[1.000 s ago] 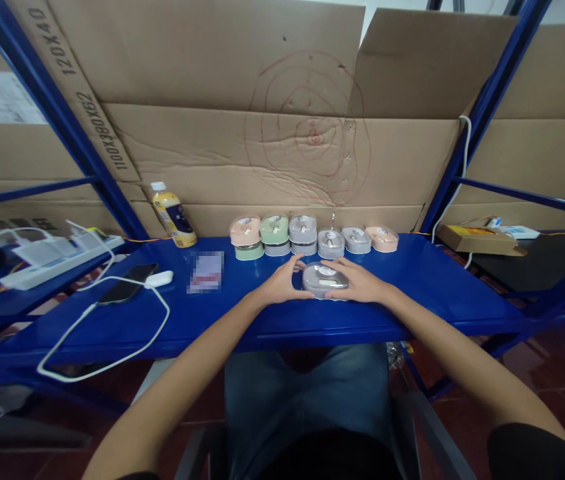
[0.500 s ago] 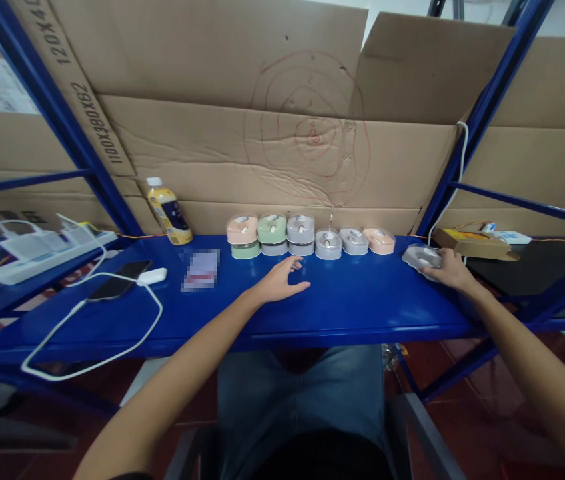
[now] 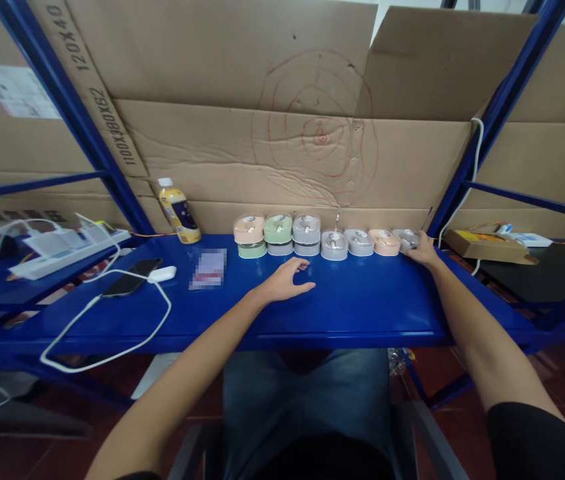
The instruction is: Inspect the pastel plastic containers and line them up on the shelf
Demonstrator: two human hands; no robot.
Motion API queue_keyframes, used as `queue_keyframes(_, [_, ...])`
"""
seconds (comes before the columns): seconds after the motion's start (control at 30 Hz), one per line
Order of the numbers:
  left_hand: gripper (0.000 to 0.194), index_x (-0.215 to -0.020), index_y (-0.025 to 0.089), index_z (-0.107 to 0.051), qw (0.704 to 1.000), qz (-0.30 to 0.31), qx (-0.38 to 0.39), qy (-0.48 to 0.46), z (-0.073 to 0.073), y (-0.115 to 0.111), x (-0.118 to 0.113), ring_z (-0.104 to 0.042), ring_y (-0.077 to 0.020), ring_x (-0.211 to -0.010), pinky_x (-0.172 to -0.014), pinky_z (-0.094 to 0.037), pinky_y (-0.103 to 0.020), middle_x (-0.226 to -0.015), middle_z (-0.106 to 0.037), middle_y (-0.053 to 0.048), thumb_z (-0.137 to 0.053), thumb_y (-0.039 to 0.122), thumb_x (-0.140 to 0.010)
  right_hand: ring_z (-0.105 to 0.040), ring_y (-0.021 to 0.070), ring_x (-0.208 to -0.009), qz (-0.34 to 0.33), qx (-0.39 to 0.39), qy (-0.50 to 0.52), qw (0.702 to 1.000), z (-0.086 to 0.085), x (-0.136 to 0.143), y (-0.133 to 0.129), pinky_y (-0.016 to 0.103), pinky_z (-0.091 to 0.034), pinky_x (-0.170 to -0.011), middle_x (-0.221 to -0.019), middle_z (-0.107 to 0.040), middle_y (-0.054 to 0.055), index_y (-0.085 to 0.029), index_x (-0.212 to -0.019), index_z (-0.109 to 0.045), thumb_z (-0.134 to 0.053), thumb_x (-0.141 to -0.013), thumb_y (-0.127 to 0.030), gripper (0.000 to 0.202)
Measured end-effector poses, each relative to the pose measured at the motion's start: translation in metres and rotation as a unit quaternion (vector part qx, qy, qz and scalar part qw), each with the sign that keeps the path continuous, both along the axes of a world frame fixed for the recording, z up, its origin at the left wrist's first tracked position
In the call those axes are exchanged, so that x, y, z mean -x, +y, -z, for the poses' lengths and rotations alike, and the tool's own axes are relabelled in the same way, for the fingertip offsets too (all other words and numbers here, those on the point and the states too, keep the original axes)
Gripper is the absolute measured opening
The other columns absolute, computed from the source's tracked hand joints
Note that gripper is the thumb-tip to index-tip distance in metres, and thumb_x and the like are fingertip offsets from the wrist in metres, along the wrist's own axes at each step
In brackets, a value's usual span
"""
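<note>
Head: right hand grasps rightmost grey case.

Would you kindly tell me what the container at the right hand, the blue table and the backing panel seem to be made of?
Container: probably plastic, by its glossy, see-through top.
Blue table: likely painted metal, smooth with soft reflections.
Backing panel: apparently matte brown cardboard, showing creases and fold lines.

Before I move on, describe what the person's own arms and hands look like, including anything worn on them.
The left hand and right hand are gloveless. Both forearms are bare, with no watch or bracelet visible; rings are too small to rule out. A plain black sleeve covers the upper right arm; only a dark sliver of left sleeve shows.
</note>
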State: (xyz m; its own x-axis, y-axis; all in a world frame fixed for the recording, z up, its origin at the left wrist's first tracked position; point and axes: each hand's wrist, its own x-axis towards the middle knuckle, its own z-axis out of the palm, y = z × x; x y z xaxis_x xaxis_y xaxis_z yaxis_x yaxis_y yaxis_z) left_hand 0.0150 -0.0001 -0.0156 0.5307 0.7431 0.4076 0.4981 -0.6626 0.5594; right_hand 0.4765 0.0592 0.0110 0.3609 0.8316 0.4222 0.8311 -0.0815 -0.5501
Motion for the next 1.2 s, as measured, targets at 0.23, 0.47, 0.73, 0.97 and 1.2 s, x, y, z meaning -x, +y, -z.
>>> queue_keyframes(0.23, [0.058,-0.128,0.021,-0.06,1.0,-0.002,0.002,0.003,0.001,0.002,-0.001,-0.067,-0.0316,-0.118,-0.105,-0.056,-0.053,-0.127,-0.065,-0.013,-0.075,0.056,-0.084,-0.032,0.04,-0.153,-0.054,-0.13,-0.11,0.984,-0.012,0.035,-0.001,0.053,-0.028,-0.126,-0.162,-0.033,0.026,-0.007,-0.15,-0.042,-0.065,-0.075,-0.028,0.081])
queue_keyframes(0.47, [0.057,-0.127,0.019,-0.06,1.0,0.0,-0.002,0.011,-0.003,-0.001,0.0,-0.067,-0.032,-0.118,-0.106,-0.056,-0.052,-0.127,-0.065,-0.014,-0.073,0.056,-0.085,-0.032,0.0455,-0.154,-0.326,-0.033,-0.247,0.912,-0.001,0.177,0.0,0.063,-0.027,-0.127,-0.166,-0.038,0.023,-0.011,-0.152,-0.047,-0.072,-0.072,-0.031,0.087])
queue_keyframes(0.73, [0.062,-0.131,0.019,-0.059,1.0,0.003,-0.006,0.001,0.001,0.002,-0.002,-0.067,-0.0321,-0.118,-0.106,-0.055,-0.051,-0.126,-0.066,-0.014,-0.076,0.056,-0.084,-0.042,0.0402,-0.15,-0.339,-0.012,-0.27,0.901,0.0,0.19,-0.075,0.054,-0.038,-0.123,-0.158,-0.047,0.023,-0.011,-0.146,-0.048,-0.071,-0.085,-0.045,0.073])
queue_keyframes(0.97, [0.116,-0.153,0.021,-0.04,0.998,-0.01,0.045,-0.032,0.002,0.0,-0.001,-0.057,-0.0394,-0.134,-0.114,-0.047,-0.058,-0.145,-0.056,-0.019,-0.095,0.06,-0.059,-0.066,0.0486,-0.118,-0.202,0.08,-0.142,0.966,-0.01,0.195,-0.092,0.06,-0.056,-0.092,-0.13,-0.064,0.027,-0.013,-0.135,-0.054,-0.07,-0.079,-0.076,0.086])
queue_keyframes(1.2, [0.126,-0.158,0.021,-0.034,0.996,0.031,0.029,-0.079,-0.003,0.002,0.002,-0.055,-0.0418,-0.137,-0.116,-0.042,-0.062,-0.148,-0.055,-0.022,-0.099,0.054,-0.055,-0.061,0.0368,-0.132,-0.529,0.022,-0.054,0.847,-0.015,0.211,-0.055,0.052,-0.048,-0.112,-0.146,-0.061,0.016,-0.02,-0.146,-0.051,-0.088,-0.067,-0.048,0.092])
